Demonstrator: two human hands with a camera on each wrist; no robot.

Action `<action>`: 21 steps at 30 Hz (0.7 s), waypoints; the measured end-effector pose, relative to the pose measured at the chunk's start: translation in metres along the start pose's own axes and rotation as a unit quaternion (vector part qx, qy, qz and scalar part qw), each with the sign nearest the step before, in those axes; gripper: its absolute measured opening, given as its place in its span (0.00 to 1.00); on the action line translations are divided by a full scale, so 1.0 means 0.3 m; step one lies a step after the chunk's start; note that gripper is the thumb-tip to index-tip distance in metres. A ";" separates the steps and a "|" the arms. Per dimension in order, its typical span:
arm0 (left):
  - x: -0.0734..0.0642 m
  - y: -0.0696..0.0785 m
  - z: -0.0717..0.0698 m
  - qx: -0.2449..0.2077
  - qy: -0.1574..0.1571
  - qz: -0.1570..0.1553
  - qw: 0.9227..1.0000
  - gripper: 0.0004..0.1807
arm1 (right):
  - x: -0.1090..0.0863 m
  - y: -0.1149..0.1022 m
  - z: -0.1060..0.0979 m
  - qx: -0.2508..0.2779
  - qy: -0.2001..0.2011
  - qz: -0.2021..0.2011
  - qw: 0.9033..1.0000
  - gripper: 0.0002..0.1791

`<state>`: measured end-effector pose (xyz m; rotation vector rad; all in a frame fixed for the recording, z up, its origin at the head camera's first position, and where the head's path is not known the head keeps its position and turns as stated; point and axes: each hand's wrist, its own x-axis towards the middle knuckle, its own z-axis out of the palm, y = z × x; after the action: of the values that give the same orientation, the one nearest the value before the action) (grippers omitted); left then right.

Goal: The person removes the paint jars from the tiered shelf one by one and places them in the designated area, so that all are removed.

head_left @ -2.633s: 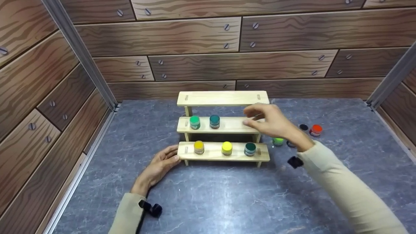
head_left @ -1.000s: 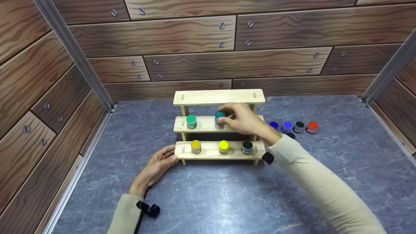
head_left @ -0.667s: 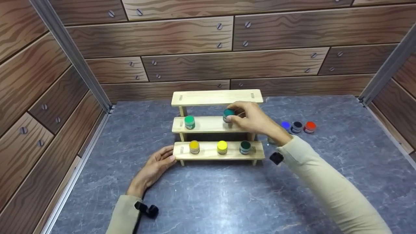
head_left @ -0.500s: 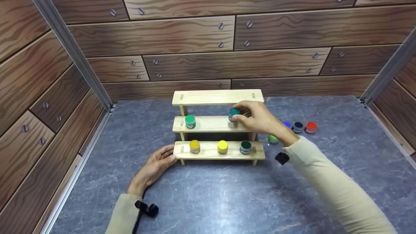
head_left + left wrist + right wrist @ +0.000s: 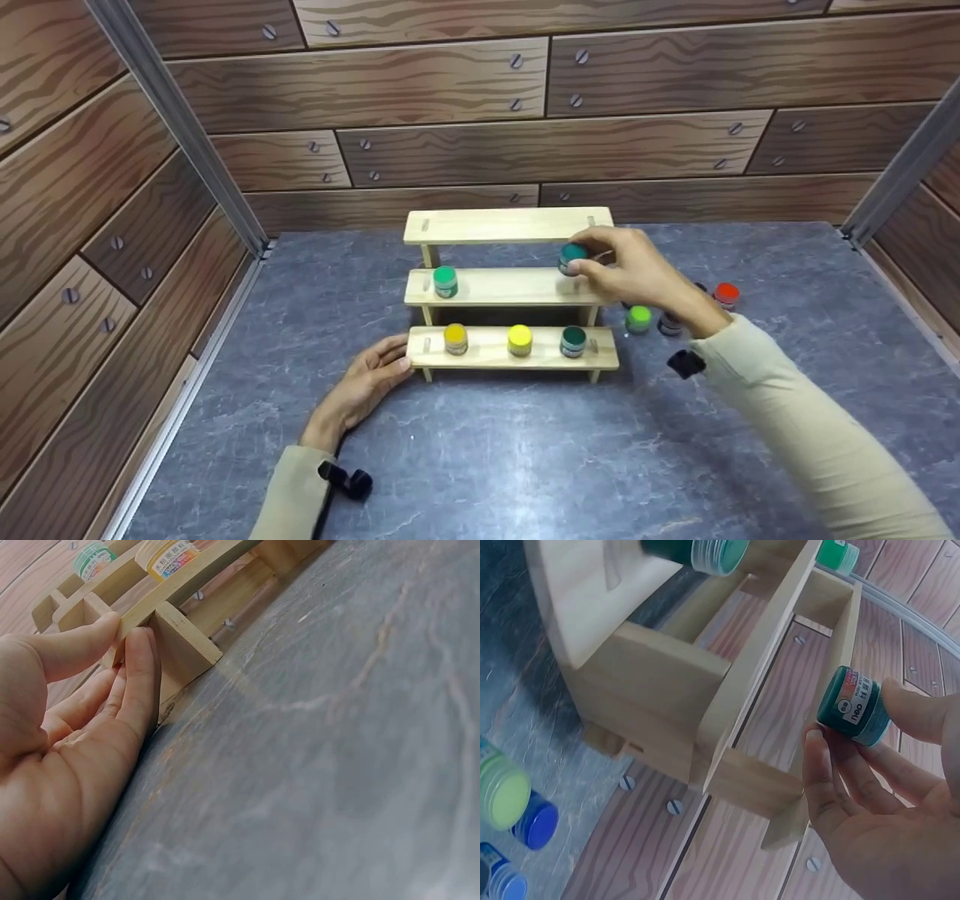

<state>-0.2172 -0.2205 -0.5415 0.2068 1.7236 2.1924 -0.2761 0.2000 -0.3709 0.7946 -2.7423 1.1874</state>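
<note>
Head view: a person's right hand (image 5: pixel 637 270) pinches a small teal-lidded paint pot (image 5: pixel 572 259) between thumb and fingertips, held just above the right end of the middle step of a three-tiered pale wooden rack (image 5: pixel 510 225). The left hand (image 5: pixel 371 375) lies with straight fingers against the lowest step's left end, apparently to steady the rack. More paint pots, including a lime-green one (image 5: pixel 638 318), stand on the grey marbled tabletop (image 5: pixel 525 450) just right of the rack.

Left wrist view: relaxed fingers (image 5: pixel 139 675) touch the rack's edge, holding nothing.

Right wrist view: the pot (image 5: pixel 853 706) lies sideways in the pinch, lid toward the rack, clear of the wood, thumb (image 5: pixel 919 716) one side, fingertips the other
</note>
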 end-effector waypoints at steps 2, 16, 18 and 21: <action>-0.001 -0.002 -0.002 -0.003 -0.002 0.003 1.000 0.36 | -0.006 0.009 -0.007 -0.001 0.002 0.002 1.000 0.20; 0.003 0.006 0.003 -0.016 0.001 0.000 1.000 0.35 | -0.079 0.053 -0.068 -0.028 0.005 0.005 1.000 0.20; -0.001 0.005 0.002 -0.017 0.004 -0.002 1.000 0.35 | -0.091 0.064 -0.077 -0.030 0.004 0.005 1.000 0.20; -0.003 0.003 -0.001 -0.016 0.003 -0.002 1.000 0.35 | -0.111 0.083 -0.094 -0.038 0.002 0.010 0.999 0.21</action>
<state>-0.2164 -0.2212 -0.5407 0.1885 1.6890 2.2192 -0.2634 0.2483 -0.3758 0.7574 -2.7802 1.0801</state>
